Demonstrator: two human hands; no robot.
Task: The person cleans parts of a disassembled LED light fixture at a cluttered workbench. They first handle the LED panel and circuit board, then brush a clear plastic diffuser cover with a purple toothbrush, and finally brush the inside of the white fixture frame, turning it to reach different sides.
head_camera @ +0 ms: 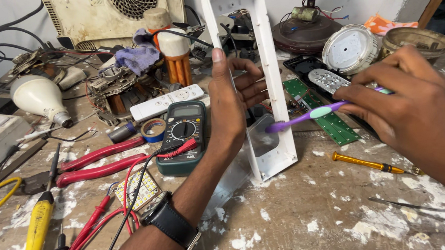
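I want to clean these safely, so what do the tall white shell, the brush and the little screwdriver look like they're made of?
The white shell, upright in the left hand, looks like matte moulded plastic, with thin walls and screw posts. The brush in the right hand looks like glossy purple plastic with a mint grip. The screwdriver seems to have a translucent amber plastic handle and a metal shaft.

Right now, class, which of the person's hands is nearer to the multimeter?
Left. The left hand grips the white casing just beside the multimeter; the right hand, holding a toothbrush, is beyond the casing.
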